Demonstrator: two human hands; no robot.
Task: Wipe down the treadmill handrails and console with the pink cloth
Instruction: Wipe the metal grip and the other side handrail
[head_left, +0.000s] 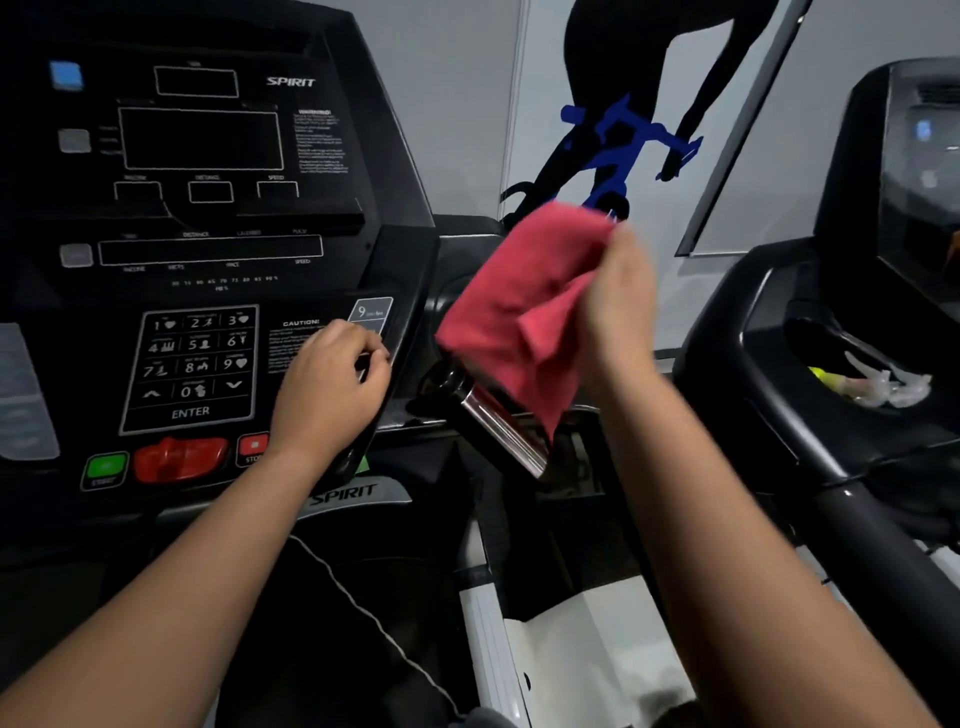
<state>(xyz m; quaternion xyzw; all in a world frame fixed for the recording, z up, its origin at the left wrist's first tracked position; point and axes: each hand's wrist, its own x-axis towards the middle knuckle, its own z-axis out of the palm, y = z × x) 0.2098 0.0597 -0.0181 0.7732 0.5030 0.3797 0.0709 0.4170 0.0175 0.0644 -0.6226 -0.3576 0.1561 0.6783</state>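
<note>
The black treadmill console (208, 260) is the largest thing, and it faces us, tilted back. The risk we see here is the buttons: the green start button (105, 467) and the numbered keypad (189, 364) lie open on its lower part. A hard wipe over them could press a key by accident, and we cannot tell whether the machine has power.

Next comes the black handrail with the chrome grip plate (498, 426). Its long axis runs from the console's right side down towards us. It is round and shiny, so we judge that a loose cloth may slide off it and miss the underside.

The pink cloth (519, 301) is in the air, to the right of the console and over the handrail. It is crumpled, and its long axis is steep, from the fingers at the top down to a free corner. This corner overlaps the chrome plate in the view, but we cannot say if it touches.

The right hand (618, 296) pinches the cloth at its upper right edge only. We think such a small hold may let it drop.

The left hand (327, 384) has its fingers curled over the console's right edge, beside the keypad.
</note>
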